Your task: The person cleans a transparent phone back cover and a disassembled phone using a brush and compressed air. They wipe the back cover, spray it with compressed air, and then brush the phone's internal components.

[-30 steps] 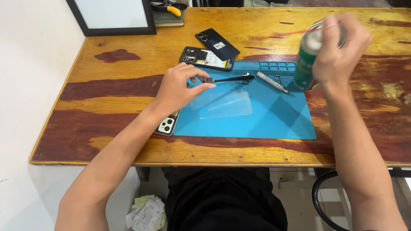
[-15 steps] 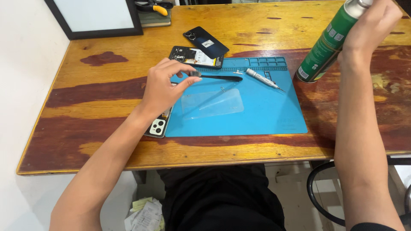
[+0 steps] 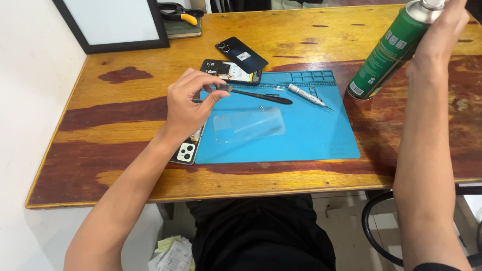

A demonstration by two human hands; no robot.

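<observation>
Left hand point(image 3: 188, 108) raised over the left edge of the blue rubber work mat point(image 3: 301, 135), thumb and fingertips pinched on a tiny grey part point(image 3: 224, 88), too small to identify. Beneath the wrist, a white-backed phone point(image 3: 187, 150), mostly hidden, only the camera corner showing. Right hand point(image 3: 442, 35) wrapped around the top of a tilted green spray can point(image 3: 384, 52), base near the mat's right corner, nozzle cut off by the frame. On the mat: black slim tool point(image 3: 261, 95), grey pen-shaped screwdriver point(image 3: 307, 95), clear plastic cover point(image 3: 248, 124). Beyond it, opened dark phone point(image 3: 231, 71).
</observation>
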